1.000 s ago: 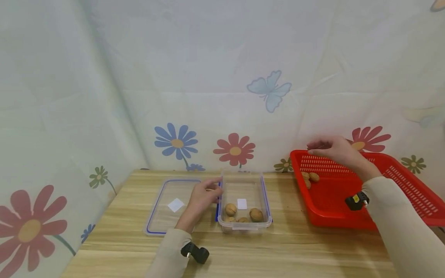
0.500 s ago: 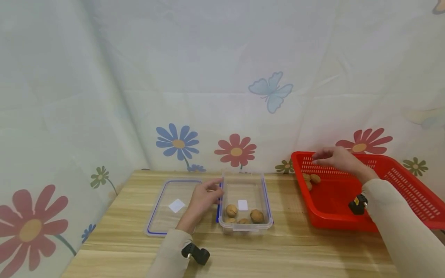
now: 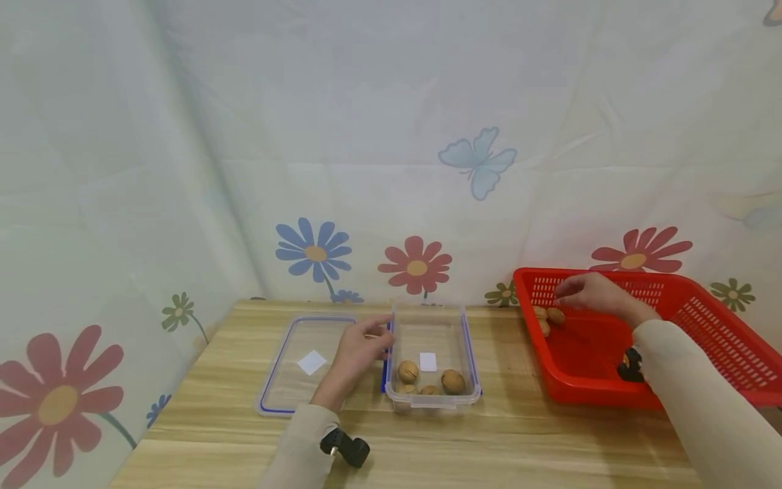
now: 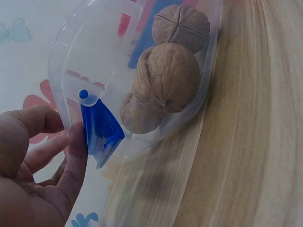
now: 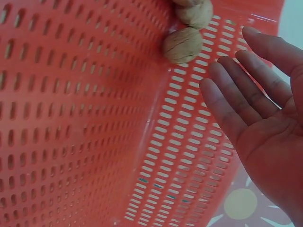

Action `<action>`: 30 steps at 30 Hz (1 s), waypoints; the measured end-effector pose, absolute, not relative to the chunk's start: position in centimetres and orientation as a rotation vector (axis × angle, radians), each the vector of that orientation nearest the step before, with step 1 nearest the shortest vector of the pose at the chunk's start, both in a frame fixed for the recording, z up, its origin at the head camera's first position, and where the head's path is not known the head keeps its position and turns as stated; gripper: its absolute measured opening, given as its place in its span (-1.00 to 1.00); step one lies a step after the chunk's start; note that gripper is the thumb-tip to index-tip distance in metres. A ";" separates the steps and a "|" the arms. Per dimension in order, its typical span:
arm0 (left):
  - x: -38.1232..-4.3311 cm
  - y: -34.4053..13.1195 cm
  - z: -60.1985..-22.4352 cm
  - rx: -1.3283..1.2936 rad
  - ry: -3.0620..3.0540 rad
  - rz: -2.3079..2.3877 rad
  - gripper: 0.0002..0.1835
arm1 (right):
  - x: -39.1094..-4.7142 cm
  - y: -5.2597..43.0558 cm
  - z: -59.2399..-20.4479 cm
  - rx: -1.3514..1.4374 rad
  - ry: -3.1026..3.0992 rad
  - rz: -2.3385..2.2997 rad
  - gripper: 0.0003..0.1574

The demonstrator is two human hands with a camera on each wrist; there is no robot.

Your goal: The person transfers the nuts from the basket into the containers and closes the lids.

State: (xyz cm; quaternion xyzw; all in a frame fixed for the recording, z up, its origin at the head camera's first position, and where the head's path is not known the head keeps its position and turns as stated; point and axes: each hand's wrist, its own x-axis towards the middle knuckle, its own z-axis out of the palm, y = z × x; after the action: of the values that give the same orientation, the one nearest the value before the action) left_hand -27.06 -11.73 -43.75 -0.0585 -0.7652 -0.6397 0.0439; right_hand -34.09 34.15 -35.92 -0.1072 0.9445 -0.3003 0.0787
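A clear plastic food box [image 3: 427, 326] with blue side latches stands mid-table, holding several walnuts [image 3: 453, 382] at its near end. At its left rim, my left hand [image 3: 357, 346] touches the side with thumb and index fingertips. The left wrist view shows the thumb beside a hanging blue latch [image 4: 100, 130]. Over the red plastic basket [image 3: 586, 390] is my right hand [image 3: 595, 295], with nothing in it. In the right wrist view its fingers [image 5: 232, 92] are spread loosely, a short way from the walnuts [image 5: 183, 46] in the basket's corner.
A clear lid [image 3: 287, 380] with a blue seal lies on the wooden table [image 3: 464, 448], left of the box and partly behind my left arm. White squares show on lid and box. A flower-printed curtain [image 3: 366, 136] hangs right behind the table.
My right hand has lowered and shifted slightly right, from above the basket's rim down toward its inside. The left hand has stayed at the box.
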 end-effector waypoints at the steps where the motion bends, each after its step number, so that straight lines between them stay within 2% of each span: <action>1: -27.0 -11.7 -43.8 -0.184 -2.343 -1.949 -0.51 | -34.1 34.2 -36.1 -0.315 2.819 -0.898 -0.36; 7: -26.9 -11.6 -43.7 -0.184 -2.326 -1.955 -0.51 | -34.4 34.3 -36.7 -0.311 2.802 -0.892 -0.39; 18: -26.9 -11.6 -43.7 -0.195 -2.313 -1.963 -0.51 | -34.5 34.4 -37.3 -0.327 2.776 -0.824 -0.31; 30: -27.0 -11.6 -43.9 -0.191 -2.295 -1.986 -0.51 | -34.6 34.3 -37.4 -0.283 2.664 -0.728 -0.53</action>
State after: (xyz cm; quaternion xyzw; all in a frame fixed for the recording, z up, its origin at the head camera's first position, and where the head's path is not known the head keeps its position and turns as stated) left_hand -27.03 -11.61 -43.92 -0.0629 -0.7537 -0.6522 0.0505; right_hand -34.56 34.25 -37.39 -0.1004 0.9436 -0.2578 0.1820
